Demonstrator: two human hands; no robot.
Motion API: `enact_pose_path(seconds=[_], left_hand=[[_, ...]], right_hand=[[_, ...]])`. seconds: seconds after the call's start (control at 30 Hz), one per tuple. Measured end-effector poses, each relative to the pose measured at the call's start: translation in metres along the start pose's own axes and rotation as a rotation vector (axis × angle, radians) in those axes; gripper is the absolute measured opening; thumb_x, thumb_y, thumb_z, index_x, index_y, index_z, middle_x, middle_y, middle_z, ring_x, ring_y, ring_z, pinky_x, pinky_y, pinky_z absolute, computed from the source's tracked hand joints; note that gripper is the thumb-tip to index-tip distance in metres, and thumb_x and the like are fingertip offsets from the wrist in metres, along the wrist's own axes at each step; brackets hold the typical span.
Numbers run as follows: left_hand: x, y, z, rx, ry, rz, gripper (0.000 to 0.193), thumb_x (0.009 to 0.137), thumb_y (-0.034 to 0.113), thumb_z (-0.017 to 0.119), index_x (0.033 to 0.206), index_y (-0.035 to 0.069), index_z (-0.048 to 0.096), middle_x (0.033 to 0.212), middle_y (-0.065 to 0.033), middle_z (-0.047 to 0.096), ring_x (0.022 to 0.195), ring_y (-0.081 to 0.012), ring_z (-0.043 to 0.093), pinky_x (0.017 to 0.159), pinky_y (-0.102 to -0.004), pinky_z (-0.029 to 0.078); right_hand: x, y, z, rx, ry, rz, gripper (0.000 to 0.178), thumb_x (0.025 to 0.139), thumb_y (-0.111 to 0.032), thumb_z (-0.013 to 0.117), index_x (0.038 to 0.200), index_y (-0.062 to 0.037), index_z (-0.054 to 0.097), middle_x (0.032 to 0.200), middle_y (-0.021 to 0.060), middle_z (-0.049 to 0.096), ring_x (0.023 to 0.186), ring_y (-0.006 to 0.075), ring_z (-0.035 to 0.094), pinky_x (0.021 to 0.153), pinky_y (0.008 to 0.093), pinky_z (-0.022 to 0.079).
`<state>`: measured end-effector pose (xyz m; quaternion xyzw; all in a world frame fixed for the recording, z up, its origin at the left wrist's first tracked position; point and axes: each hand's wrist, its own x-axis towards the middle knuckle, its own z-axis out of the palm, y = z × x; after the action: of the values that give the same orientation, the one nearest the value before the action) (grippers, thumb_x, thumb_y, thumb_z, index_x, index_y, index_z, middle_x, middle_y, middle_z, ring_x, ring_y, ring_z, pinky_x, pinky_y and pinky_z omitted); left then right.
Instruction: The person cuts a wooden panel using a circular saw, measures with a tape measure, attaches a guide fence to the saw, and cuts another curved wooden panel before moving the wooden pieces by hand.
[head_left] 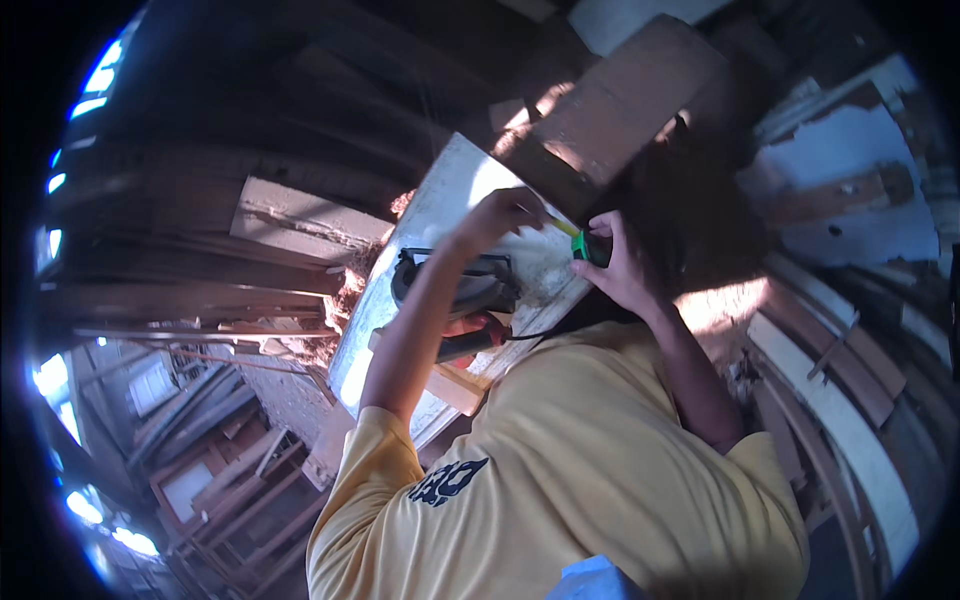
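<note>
In my right hand (625, 268) is a green tape measure (581, 246), gripped between thumb and fingers. A short length of yellow tape blade (564, 227) runs out of it toward the left. My left hand (503, 217) has its fingers curled at the blade's outer end, over a pale board (450, 190). Under my left forearm a dark power saw (482, 290) with a red and black handle lies on the board, partly hidden by the arm. A small wooden block (455, 387) sits at the board's near edge.
A large brown wooden beam (630, 95) lies beyond the board to the right. Wood shavings (345, 300) heap along the board's left side, near a rough plank (305, 215). Long curved-looking planks (840, 410) lean at the right. Stacked timber (230, 480) stands lower left.
</note>
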<state>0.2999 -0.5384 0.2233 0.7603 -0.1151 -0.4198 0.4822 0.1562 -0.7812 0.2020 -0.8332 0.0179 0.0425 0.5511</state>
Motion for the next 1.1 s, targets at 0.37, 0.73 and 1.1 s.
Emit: enact_pose_path(seconds=[0.37, 0.73, 1.1], left_hand=[[0.067, -0.114, -0.167, -0.166, 0.697, -0.316, 0.03, 0.089, 0.024, 0.079, 0.112, 0.005, 0.076, 0.1, -0.0056, 0.075, 0.085, -0.0168, 0.071, 0.07, -0.0324, 0.052], [0.067, -0.138, -0.165, -0.151, 0.712, -0.196, 0.028, 0.086, 0.02, 0.084, 0.108, 0.003, 0.079, 0.092, -0.0035, 0.073, 0.074, -0.0134, 0.066, 0.061, -0.0305, 0.055], [0.056, -0.124, -0.173, -0.224, 0.69, -0.168, 0.024, 0.091, 0.015, 0.078, 0.112, 0.005, 0.076, 0.095, -0.0027, 0.073, 0.079, -0.0137, 0.067, 0.065, -0.0297, 0.055]], right_hand=[[-0.094, 0.054, -0.028, -0.15, -0.249, 0.501, 0.059, 0.069, -0.028, 0.084, 0.125, -0.0156, 0.069, 0.114, 0.0157, 0.06, 0.119, 0.0382, 0.057, 0.102, 0.0471, 0.05], [-0.11, 0.044, -0.035, -0.152, -0.233, 0.506, 0.05, 0.07, -0.025, 0.081, 0.118, -0.0152, 0.07, 0.106, 0.0126, 0.059, 0.109, 0.0334, 0.06, 0.097, 0.0432, 0.051], [-0.089, 0.049, -0.028, -0.012, -0.361, 0.434, 0.05, 0.071, -0.029, 0.086, 0.115, -0.0134, 0.07, 0.108, 0.0127, 0.059, 0.11, 0.0324, 0.058, 0.098, 0.0411, 0.048]])
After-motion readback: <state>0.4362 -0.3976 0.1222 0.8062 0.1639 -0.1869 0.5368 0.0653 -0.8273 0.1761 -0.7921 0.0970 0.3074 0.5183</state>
